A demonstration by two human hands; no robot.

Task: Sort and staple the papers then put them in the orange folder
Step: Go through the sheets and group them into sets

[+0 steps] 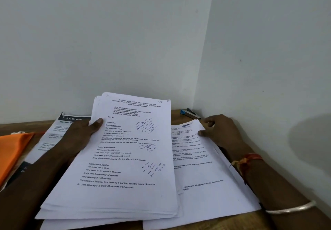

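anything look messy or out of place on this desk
The stack that the left hand grips is fanned, with its sheet edges stepped along the bottom and the top left. It overlaps the pile that the right hand pinches. Nothing looks torn or spilled.

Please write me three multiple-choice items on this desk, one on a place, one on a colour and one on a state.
1. Where is the stapler?
A. at the table's far right corner
B. on the floor
C. on a chair

2. What colour is the folder?
A. green
B. orange
C. black

3. What is the left hand doing?
A. gripping the stack
B. hanging idle
C. holding a pen

Key:
1 A: it lies beyond the right hand, which pinches a sheet.
2 B: orange shows at the left edge.
3 A: its thumb clamps the stack's edge.
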